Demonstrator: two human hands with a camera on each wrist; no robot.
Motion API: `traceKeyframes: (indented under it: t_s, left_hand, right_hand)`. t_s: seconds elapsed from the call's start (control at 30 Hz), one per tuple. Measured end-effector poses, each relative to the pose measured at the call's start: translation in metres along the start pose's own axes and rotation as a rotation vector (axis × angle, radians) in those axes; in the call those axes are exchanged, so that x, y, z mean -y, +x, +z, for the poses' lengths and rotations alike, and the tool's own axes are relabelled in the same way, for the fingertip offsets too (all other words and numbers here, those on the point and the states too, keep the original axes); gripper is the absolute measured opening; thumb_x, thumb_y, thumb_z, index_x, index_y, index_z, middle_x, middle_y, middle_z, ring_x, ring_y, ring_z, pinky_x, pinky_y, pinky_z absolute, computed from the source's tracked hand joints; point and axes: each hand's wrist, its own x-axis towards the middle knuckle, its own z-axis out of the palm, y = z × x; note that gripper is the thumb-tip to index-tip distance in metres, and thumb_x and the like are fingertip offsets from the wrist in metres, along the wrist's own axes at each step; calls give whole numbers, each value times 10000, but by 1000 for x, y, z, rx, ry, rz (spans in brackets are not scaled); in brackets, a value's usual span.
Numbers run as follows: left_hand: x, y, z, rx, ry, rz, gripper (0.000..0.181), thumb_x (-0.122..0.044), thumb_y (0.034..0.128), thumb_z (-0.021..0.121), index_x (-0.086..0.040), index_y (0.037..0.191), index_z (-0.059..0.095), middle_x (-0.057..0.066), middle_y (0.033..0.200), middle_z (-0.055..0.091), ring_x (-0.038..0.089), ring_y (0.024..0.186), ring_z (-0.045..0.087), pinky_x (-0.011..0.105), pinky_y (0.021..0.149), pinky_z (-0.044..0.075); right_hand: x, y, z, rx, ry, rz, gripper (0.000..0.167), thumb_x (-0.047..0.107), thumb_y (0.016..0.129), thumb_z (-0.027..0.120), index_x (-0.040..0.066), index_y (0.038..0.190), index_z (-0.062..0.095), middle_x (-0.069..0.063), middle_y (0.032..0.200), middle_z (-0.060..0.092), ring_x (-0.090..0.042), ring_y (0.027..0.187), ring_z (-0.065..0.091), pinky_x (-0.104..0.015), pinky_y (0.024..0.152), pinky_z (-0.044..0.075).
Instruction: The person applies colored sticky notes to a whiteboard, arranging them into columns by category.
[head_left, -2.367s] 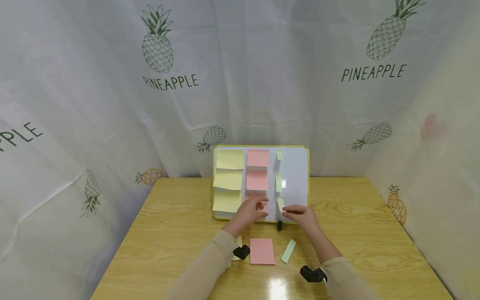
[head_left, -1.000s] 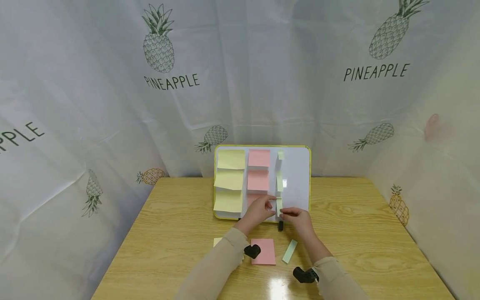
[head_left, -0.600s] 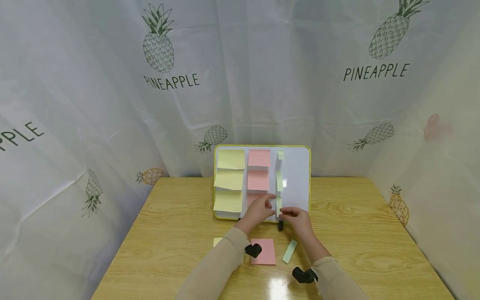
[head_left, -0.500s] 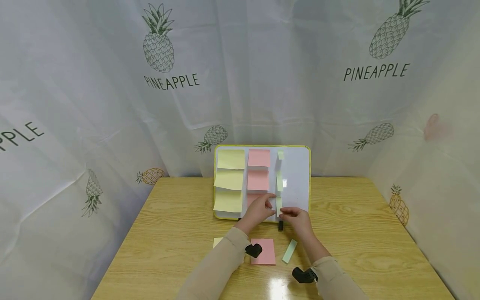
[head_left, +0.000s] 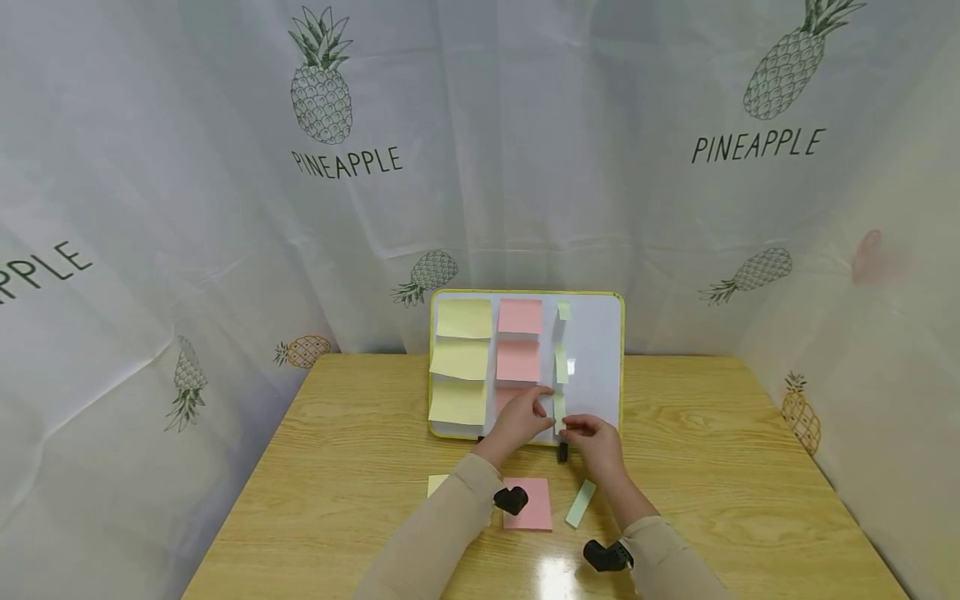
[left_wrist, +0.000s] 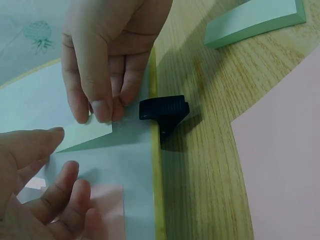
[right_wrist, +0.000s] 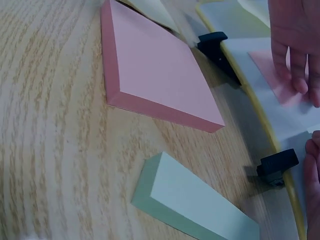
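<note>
A whiteboard (head_left: 595, 342) with a yellow rim stands at the table's back. My right hand (head_left: 600, 446) pinches the lower end of a narrow green sticky note (left_wrist: 90, 135), lowest in its column, between thumb and fingers. The left hand (head_left: 519, 421) is at the note's upper end, one digit touching it and the other fingers apart in the left wrist view. Above hang two more green notes (head_left: 561, 363). To the left are columns of pink notes (head_left: 517, 360) and yellow notes (head_left: 459, 360); my left hand partly covers the lowest pink one.
In front of the board, a green note pad (head_left: 580, 504) and a pink pad (head_left: 536, 515) lie on the wooden table (head_left: 690, 467). A yellow pad (head_left: 437, 484) is mostly hidden under the left sleeve. Black clip feet (right_wrist: 277, 165) grip the board's lower edge.
Since the earliest frame, my left hand has moved right and slightly up, from the lowest pink note to the green one's upper end. The right hand has stayed at its lower end.
</note>
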Motion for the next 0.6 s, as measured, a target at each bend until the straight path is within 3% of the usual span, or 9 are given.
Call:
traceKeyframes:
  t_s: [0.27,0.6]
  left_hand:
    - [1,-2,11,-39,-59,-45,472,-179,902,719,-141,1342,553,-60,774,576,99,643,527,264,558,437]
    - [4,1,20,-70,-123,-82,492,-163,900,719,-175,1355,533,-55,788,597,110,647,551,288,564,452]
  right_hand:
    - [0,-9,-7,-2,-37,-24,233,43,829,771,-52,1031,704,-119,938,702,-126,824,645,-206,693,516]
    - [5,-28,-33,27,-71,-45,214,22,849,745,-57,1043,702,-128,909,689,-130,800,636,-235,708,524]
